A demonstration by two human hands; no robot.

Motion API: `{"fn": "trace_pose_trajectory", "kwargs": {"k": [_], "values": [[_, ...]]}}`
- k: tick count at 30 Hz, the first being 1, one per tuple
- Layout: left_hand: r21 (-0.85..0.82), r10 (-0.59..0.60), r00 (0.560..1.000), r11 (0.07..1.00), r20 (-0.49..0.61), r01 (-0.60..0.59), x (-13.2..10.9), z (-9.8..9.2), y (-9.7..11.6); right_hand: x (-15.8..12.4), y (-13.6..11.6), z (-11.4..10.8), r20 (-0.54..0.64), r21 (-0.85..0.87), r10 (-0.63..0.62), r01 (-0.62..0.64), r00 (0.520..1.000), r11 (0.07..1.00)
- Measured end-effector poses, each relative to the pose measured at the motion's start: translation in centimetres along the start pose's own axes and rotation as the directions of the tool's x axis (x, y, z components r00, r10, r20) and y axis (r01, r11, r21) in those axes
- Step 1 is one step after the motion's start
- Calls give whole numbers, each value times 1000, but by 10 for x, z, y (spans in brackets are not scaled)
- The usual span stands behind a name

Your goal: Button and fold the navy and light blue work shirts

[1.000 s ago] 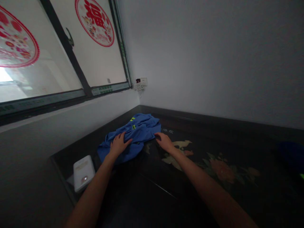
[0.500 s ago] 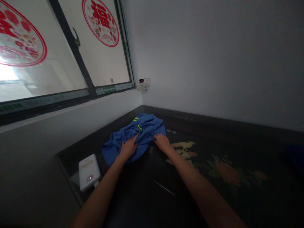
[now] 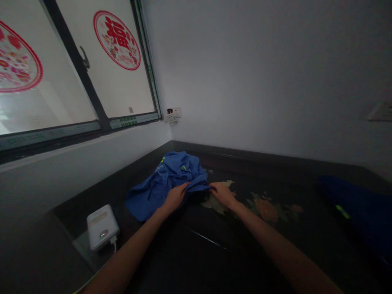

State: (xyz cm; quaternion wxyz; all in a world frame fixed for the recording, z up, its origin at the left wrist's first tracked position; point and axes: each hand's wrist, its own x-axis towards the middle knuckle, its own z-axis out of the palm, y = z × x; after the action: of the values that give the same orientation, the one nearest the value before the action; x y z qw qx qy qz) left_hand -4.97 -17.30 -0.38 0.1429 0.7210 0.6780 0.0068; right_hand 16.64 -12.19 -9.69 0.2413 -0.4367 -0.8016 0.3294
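Blue garment [image 3: 171,179] with yellow-green trim, crumpled on the dark tabletop [image 3: 190,263]; our right hand [image 3: 224,194] pinches its near right edge. Our left hand [image 3: 174,199] rests against it, whether gripping we cannot tell. Further left: white power bank [image 3: 102,224], cable [image 3: 114,242] attached. Far right: dark-blue cloth [image 3: 364,216].

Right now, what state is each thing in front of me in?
Blue garment: crumpled on the table
Left hand: at its near edge, grip unclear
Right hand: pinching its corner
White power bank: lying flat, cable plugged in
Dark blue cloth: lying at right, too dim to tell if folded
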Motion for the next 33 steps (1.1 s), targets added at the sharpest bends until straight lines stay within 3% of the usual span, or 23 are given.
{"fn": "trace_pose_trajectory", "kwargs": {"k": [6, 13, 17, 22, 24, 26, 28, 29, 31, 33], "values": [[-187, 207, 974, 965, 97, -187, -20, 24, 47, -80, 23, -41, -70, 152, -140, 149, 988, 977], [-323, 505, 847, 839, 167, -437, -48, 53, 112, -171, 37, -104, 85, 284, -32, 6, 996, 959], [-366, 644, 733, 751, 219, -550, -48, 74, 158, -194, 46, -141, 178, 317, 59, -114, 982, 942], [-364, 733, 618, 678, 283, -638, -43, 109, 223, -200, 48, -179, -28, 274, 220, -204, 975, 940], [-373, 775, 551, 632, 311, -679, -48, 112, 241, -200, 46, -184, -88, 266, 259, -228, 962, 936], [-387, 824, 452, 561, 341, -731, -56, 99, 252, -200, 44, -184, -107, 256, 272, -237, 956, 937], [-401, 857, 368, 499, 362, -768, -61, 71, 256, -199, 45, -181, -102, 242, 268, -238, 958, 941], [-405, 853, 370, 505, 368, -762, -62, 52, 254, -199, 47, -178, -95, 233, 265, -237, 960, 943], [-374, 810, 447, 577, 381, -726, -57, 14, 244, -199, 51, -171, -78, 214, 256, -235, 963, 948], [-278, 717, 577, 690, 392, -668, -47, -19, 226, -198, 53, -164, -62, 188, 249, -234, 966, 954]]}}
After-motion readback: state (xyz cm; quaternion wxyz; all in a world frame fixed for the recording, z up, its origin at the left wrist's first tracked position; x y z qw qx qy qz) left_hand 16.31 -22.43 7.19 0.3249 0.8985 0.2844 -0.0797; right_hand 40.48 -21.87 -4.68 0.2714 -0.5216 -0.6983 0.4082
